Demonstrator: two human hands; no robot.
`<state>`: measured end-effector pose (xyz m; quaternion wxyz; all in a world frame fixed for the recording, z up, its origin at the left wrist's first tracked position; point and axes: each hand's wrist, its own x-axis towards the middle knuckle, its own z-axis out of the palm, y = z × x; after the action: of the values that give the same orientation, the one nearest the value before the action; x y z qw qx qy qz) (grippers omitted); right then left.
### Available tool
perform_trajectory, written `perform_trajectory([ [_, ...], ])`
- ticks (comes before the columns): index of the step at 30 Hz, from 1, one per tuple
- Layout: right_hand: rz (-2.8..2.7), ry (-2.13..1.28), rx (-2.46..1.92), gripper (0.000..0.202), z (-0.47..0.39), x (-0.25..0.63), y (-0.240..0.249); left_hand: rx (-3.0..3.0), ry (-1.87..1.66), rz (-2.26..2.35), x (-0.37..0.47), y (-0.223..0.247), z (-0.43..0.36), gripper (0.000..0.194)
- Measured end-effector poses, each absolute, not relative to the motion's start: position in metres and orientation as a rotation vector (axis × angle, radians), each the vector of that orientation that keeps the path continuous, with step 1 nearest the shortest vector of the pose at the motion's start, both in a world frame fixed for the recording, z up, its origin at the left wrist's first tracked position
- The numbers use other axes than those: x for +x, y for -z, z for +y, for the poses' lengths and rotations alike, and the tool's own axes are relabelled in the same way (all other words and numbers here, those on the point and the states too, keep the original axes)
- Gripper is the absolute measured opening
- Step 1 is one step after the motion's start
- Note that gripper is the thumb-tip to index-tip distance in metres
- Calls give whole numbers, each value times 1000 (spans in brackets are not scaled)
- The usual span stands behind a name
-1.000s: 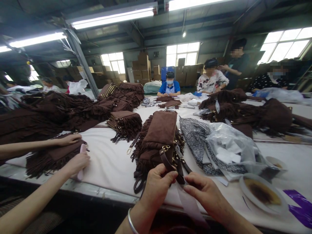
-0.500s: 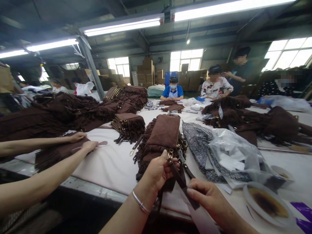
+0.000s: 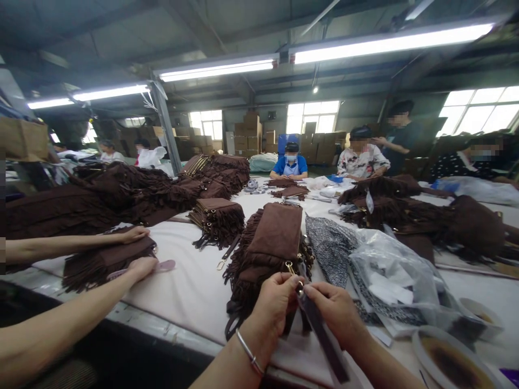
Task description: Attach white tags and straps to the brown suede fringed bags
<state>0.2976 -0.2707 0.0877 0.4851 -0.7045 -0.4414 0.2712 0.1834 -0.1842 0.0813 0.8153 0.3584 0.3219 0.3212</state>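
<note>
A stack of brown fringed pouches (image 3: 275,229) lies on the pale tabletop in front of me. At its near edge my left hand (image 3: 278,302), with a silver bangle at the wrist, pinches the strap end by a gold clasp (image 3: 289,267). My right hand (image 3: 330,310) is closed on the same dark brown strap (image 3: 322,335), close beside my left fingers. The strap hangs toward me, blurred at its lower end. A gold ring shows between the two hands.
A co-worker's hands (image 3: 140,251) rest on a fringed piece at the left. A clear plastic bag (image 3: 395,270), speckled fabric (image 3: 330,243) and a round container (image 3: 450,359) lie to the right. Brown pouches (image 3: 219,216) stand stacked behind.
My right hand has moved up the strap to beside my left hand. The strap's free end now hangs lower. The camera view has shifted slightly.
</note>
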Motion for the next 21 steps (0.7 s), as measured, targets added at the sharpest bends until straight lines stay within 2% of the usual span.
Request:
perform_trajectory([
  [3,-1087,-717,-1703,46,-271,296,-82,788,-716,672,183,-80,-184,35],
  [10,-1000,-621,-1660,45,-261,298,-82,806,-688,608,183,-74,-187,39],
  [14,-993,-570,-1678,45,-247,302,-82,1021,-663,577,174,-75,-184,41],
  [19,-1068,-550,-1681,43,-241,302,-80,1639,-762,648,160,-80,-177,18],
  [21,-1090,-543,-1664,44,-240,300,-81,1907,-853,685,158,-83,-174,18],
])
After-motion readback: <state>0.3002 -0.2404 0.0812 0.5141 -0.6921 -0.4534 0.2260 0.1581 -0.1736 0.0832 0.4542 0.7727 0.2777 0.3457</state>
